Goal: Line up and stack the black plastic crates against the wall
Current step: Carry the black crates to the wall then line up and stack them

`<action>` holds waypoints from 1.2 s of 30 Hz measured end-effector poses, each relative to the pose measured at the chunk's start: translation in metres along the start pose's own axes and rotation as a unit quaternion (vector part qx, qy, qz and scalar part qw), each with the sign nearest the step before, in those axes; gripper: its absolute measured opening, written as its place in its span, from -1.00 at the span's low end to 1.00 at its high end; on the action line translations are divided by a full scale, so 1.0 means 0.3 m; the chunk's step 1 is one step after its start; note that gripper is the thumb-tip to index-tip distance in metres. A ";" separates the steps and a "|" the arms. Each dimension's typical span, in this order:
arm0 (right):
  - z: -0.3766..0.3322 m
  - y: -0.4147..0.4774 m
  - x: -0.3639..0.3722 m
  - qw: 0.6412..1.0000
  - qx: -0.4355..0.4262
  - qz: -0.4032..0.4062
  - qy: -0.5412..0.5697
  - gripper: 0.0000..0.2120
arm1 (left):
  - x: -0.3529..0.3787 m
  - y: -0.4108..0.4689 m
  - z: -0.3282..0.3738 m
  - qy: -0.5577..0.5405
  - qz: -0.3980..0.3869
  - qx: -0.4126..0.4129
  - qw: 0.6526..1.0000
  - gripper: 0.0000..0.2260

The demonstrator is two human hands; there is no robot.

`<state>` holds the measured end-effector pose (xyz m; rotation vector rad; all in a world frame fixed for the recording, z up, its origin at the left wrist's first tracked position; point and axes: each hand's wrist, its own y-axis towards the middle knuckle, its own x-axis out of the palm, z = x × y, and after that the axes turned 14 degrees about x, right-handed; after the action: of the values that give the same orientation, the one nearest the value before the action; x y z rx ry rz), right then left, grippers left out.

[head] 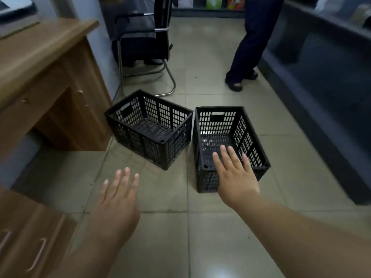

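Note:
Two black slatted plastic crates stand upright and empty on the tiled floor. The left crate (149,128) sits angled, close to the wooden desk. The right crate (230,125) stands beside it, their top corners nearly touching. My right hand (233,175) is spread flat with straight fingers over the near rim of the right crate; whether it touches the rim I cannot tell. My left hand (117,195) hovers open above bare floor, short of the left crate, holding nothing.
A wooden desk (46,81) fills the left side, with a drawer unit (30,237) at the near left. A black metal-framed chair (144,47) stands behind the crates. A person's legs (247,47) stand at the back. A dark counter (321,87) runs along the right.

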<state>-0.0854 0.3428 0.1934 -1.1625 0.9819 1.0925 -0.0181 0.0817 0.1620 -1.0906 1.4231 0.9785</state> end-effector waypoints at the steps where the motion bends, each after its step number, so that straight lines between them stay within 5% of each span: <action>1: 0.010 0.055 -0.001 1.000 -0.001 -0.004 0.000 -0.30 | 0.010 0.064 0.003 -0.001 -0.003 0.002 1.000 -0.39; 9: -0.094 0.438 0.000 1.000 -0.020 -0.018 -0.001 -0.19 | 0.114 0.435 -0.141 0.009 -0.022 -0.022 0.999 -0.39; 18: -0.483 0.990 0.021 0.999 -0.021 -0.025 0.037 -0.33 | 0.315 0.920 -0.600 0.014 -0.081 -0.016 0.997 -0.39; 26: -0.856 1.388 0.216 0.993 -0.017 -0.108 0.034 -0.14 | 0.589 1.308 -0.838 -0.020 -0.105 0.038 0.994 -0.44; 36: -0.913 1.778 0.523 0.993 -0.011 -0.121 0.000 -0.29 | 0.963 1.704 -0.906 -0.026 -0.145 0.058 0.987 -0.43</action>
<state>-0.5843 0.1242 -0.1024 -1.2630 0.8057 0.9102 -0.5919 -0.0840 -0.0870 -1.1387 1.2219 0.7029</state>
